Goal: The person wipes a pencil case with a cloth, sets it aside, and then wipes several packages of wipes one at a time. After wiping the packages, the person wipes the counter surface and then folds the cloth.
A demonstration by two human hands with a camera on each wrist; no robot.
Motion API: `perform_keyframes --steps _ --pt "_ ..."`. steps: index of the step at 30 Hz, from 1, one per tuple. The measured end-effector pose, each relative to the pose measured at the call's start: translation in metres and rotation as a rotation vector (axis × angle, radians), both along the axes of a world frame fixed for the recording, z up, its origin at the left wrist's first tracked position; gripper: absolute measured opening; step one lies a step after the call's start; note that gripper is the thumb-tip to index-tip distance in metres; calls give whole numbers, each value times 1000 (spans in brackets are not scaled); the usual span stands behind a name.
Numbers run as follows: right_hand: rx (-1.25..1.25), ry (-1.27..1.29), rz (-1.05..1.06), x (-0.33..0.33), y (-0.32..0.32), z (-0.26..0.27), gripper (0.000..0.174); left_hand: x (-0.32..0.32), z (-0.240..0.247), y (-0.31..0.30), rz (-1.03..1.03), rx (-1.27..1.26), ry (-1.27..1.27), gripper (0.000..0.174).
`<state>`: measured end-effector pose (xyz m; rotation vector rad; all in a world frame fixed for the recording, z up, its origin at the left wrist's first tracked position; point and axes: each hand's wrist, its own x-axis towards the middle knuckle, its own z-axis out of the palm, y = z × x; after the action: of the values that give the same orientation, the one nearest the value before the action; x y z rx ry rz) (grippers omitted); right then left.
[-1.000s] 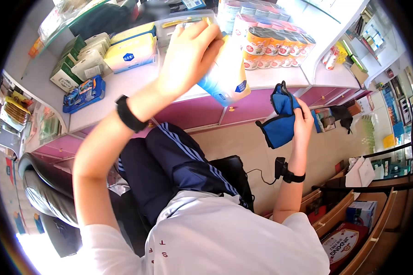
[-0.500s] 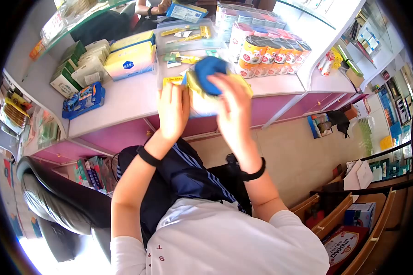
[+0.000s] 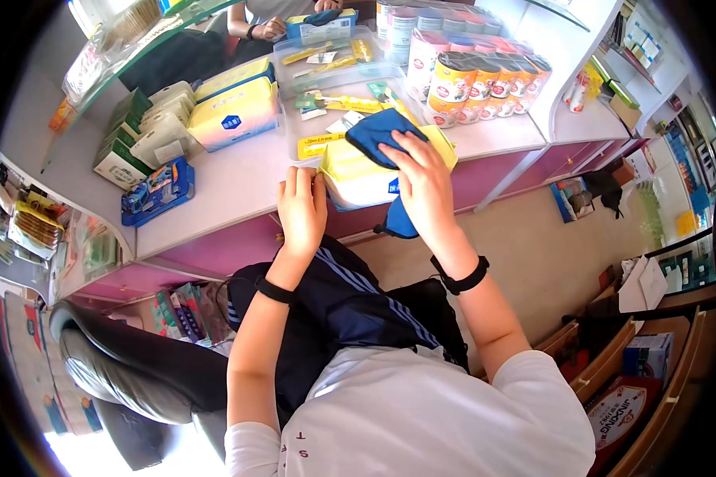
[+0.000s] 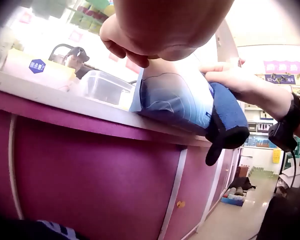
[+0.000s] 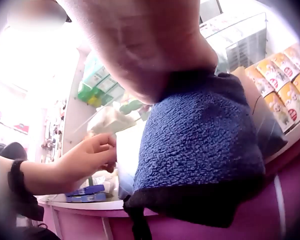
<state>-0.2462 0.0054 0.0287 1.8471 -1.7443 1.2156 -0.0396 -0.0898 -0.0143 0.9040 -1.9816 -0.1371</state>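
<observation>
A yellow and white soft pack of tissues lies at the counter's front edge, its blue printed end showing in the left wrist view. At its left end my left hand grips the corner with curled fingers. My right hand holds a blue cloth with black edging against the pack's top. The cloth's fingers-side part lies spread over the yellow wrapper, while another part hangs down in front, below the palm. In the right wrist view its fuzzy blue surface covers much of the pack.
Behind the pack sits a clear plastic box with yellow-packaged items. Orange cans in wrapped stacks stand to the right. More tissue packs and a blue packet are on the left. A mirror at the back reflects hands.
The tissue pack has come down from the raised left hand to the counter edge. My right hand has brought the blue cloth from the right side onto the pack.
</observation>
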Motion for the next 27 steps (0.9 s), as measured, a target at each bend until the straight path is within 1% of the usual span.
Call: perform_keyframes --steps 3,6,8,9,11,12,14,15,17,18,20,22,24,26,27 --pt "-8 72 -95 -18 3 -1 38 0 1 -2 12 -53 10 6" --pt "-13 63 -273 -32 8 -5 36 3 8 -2 -6 -50 -9 7" --pt "-8 52 -286 -42 4 -13 36 6 17 1 -31 29 -63 20" --pt "-15 4 -270 -44 4 -14 36 7 25 2 -28 28 -57 20" --pt "-25 -48 -262 -47 1 -17 37 10 47 4 -73 -18 30 52" --pt "-29 -46 -258 -45 1 -15 37 10 62 8 -70 -23 33 52" --pt "-18 -29 -245 -39 1 -12 37 4 86 18 -186 -34 -183 93" --pt "-18 -9 -236 -38 -1 -13 37 -1 86 19 -177 -31 -179 93" --pt "-11 6 -245 -33 -2 -11 37 -13 87 14 -249 -67 -295 110" --pt "-7 18 -266 -31 -3 -11 38 -18 83 11 -239 -64 -287 110" --pt "-18 16 -247 -34 -3 -14 40 -28 71 2 -197 -25 -406 116" --pt "-26 9 -235 -37 -2 -13 42 -26 66 -7 -219 5 -354 115" --pt "-19 55 -223 -36 2 -13 38 -26 60 -12 -246 43 -312 114" --pt "-3 52 -218 -42 7 -8 38 -24 51 -13 -219 -33 -287 112" --pt "-16 41 -217 -47 9 -6 37 -23 49 -12 -216 -16 -292 112"
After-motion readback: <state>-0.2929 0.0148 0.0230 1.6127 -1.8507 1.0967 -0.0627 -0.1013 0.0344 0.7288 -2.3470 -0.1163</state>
